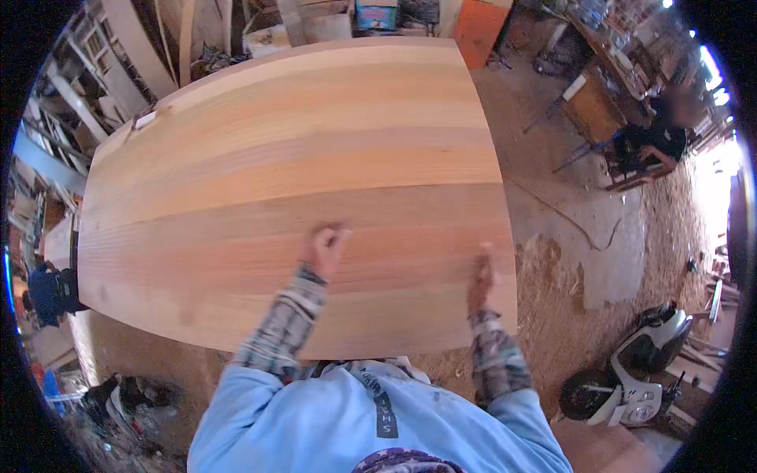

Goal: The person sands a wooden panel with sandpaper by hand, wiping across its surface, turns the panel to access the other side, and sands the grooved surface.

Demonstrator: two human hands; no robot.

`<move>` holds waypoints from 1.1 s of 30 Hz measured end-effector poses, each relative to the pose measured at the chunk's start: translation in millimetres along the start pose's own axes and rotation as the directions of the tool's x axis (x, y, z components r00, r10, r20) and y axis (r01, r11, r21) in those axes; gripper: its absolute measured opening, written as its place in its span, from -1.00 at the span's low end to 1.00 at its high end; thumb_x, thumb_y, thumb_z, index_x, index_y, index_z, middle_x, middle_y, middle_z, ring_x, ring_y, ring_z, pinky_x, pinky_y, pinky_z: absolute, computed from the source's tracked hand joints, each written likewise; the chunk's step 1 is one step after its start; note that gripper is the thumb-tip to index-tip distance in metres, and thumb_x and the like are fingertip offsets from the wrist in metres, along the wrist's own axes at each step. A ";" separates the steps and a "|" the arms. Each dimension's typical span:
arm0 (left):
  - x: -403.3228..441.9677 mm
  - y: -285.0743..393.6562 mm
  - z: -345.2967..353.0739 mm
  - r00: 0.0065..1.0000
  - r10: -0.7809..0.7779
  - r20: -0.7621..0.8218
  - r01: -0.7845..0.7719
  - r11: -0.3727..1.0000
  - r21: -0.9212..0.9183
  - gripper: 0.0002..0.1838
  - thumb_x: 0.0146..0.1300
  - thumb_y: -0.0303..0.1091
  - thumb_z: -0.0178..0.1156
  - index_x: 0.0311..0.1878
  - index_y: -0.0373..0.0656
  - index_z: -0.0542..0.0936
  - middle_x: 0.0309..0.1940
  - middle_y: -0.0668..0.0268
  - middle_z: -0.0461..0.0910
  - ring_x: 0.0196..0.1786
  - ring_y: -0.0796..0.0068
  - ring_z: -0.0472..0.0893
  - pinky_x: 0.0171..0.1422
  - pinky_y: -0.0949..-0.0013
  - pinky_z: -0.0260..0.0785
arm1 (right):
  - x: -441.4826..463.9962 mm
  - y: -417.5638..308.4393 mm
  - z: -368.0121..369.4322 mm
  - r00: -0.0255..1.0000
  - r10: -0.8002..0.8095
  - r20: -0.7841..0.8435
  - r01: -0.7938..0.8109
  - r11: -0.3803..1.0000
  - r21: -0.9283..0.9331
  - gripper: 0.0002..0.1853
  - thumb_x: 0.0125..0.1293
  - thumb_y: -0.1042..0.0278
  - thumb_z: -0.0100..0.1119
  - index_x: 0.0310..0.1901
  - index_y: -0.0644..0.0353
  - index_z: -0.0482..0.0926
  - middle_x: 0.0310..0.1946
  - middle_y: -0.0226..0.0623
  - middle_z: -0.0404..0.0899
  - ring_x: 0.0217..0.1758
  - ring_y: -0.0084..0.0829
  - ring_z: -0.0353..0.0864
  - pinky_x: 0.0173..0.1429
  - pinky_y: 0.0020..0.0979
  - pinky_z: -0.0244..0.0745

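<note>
A large wooden panel [236, 158], made of glued boards in pale and reddish tones, spreads out in front of me. Over its near half is my left hand [323, 248], with the fingers curled toward the thumb around a dark gap. Blur hides whatever may be in them. Close to the panel's right edge, my right hand [482, 280] is seen edge-on, fingers stretched forward and smeared, with nothing visible in it. Whether either hand touches the wood I cannot tell. Plaid cuffs stick out from my light blue sleeves.
A small pale object [145, 120] lies at the panel's far left edge. Boards lean behind it. At right, a seated person [658, 146] is by a wooden table [595, 110]. A scooter [643, 370] stands at lower right; a cable [579, 229] crosses the floor. Another person [51, 293] is at far left.
</note>
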State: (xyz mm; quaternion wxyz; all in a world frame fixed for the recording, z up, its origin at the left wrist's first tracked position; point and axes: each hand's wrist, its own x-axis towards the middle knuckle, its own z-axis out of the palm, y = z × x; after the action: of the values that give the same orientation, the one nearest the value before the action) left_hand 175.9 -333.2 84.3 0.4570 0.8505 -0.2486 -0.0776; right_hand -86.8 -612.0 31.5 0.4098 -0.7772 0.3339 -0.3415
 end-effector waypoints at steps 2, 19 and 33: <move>-28.4 35.7 36.4 0.988 0.155 0.013 -0.152 0.982 -0.112 -0.81 0.27 -0.29 0.28 -0.30 -0.24 0.70 -0.25 0.15 0.68 -0.18 0.26 0.62 -0.04 0.24 0.46 | -35.3 -92.2 32.7 0.876 0.142 0.462 -0.430 0.664 0.611 -0.48 0.52 0.18 0.00 0.38 0.30 0.31 0.37 -0.19 0.35 0.37 -0.28 0.38 0.39 -0.23 0.30; 77.3 -205.7 -66.9 0.868 0.182 -0.463 0.049 0.895 0.444 -0.39 0.42 -0.04 0.12 0.41 -0.16 0.35 0.42 -0.02 0.28 0.51 -0.01 0.17 0.58 -0.03 -0.08 | 46.8 -135.2 51.4 0.850 0.354 0.390 -0.502 0.767 0.398 -0.77 0.43 0.33 0.13 0.02 0.23 0.53 -0.31 -0.38 0.57 -0.25 -0.51 0.55 -0.13 -0.41 0.54; 89.1 -196.5 -75.5 0.843 -0.169 -0.510 0.471 0.691 0.549 -0.37 0.47 0.13 -0.09 0.51 0.11 0.22 0.53 0.17 0.12 0.58 0.14 0.03 0.60 -0.13 -0.30 | 304.0 65.1 225.9 0.384 -0.574 0.724 0.923 0.258 -0.285 -0.77 0.37 0.29 0.01 -0.03 0.00 0.60 0.00 -0.30 0.55 0.18 -0.14 0.43 0.29 0.04 0.24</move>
State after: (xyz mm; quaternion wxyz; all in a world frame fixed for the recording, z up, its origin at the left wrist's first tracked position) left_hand 349.2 -231.3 -24.5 0.1506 0.9814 0.0011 0.1189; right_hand 244.7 -791.2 -44.0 -0.0522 -0.9804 -0.1158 -0.1506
